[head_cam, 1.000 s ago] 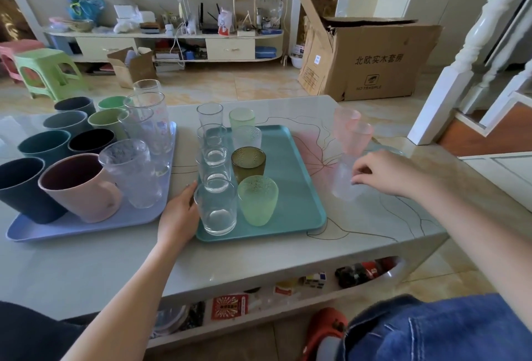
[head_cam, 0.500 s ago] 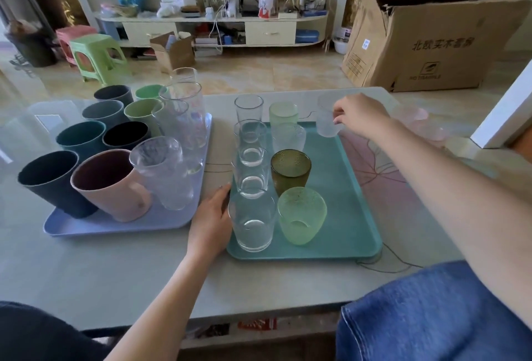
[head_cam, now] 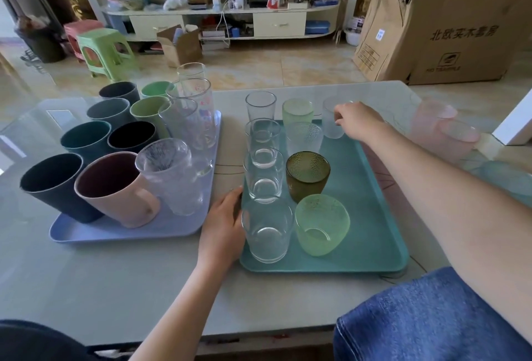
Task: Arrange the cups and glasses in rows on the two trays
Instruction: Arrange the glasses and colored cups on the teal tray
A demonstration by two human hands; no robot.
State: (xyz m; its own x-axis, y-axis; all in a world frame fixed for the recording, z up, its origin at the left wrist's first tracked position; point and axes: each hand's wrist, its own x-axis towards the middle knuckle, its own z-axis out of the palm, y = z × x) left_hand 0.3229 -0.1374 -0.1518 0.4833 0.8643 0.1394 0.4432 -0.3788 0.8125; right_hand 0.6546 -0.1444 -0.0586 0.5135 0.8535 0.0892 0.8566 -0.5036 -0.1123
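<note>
A teal tray (head_cam: 371,234) carries a row of clear glasses (head_cam: 263,179) and a second row with a pale green glass (head_cam: 321,223), a dark olive glass (head_cam: 307,174) and others. My right hand (head_cam: 358,122) holds a frosted clear glass (head_cam: 331,124) by its rim at the tray's far end. My left hand (head_cam: 223,228) rests against the tray's left edge, fingers straight. A lavender tray (head_cam: 115,229) on the left holds several dark and green cups, a pink mug (head_cam: 115,189) and clear tumblers (head_cam: 169,176).
Two pale pink glasses (head_cam: 444,130) stand on the table to the right of the teal tray. A large cardboard box (head_cam: 440,29) sits on the floor beyond. Green and pink stools (head_cam: 102,49) stand far left. My denim-clad knee (head_cam: 426,317) is at the table's near edge.
My right hand carried the frosted glass from the table's right side to the far end of the teal tray. The view shifted left. My left hand stayed at the tray's edge.
</note>
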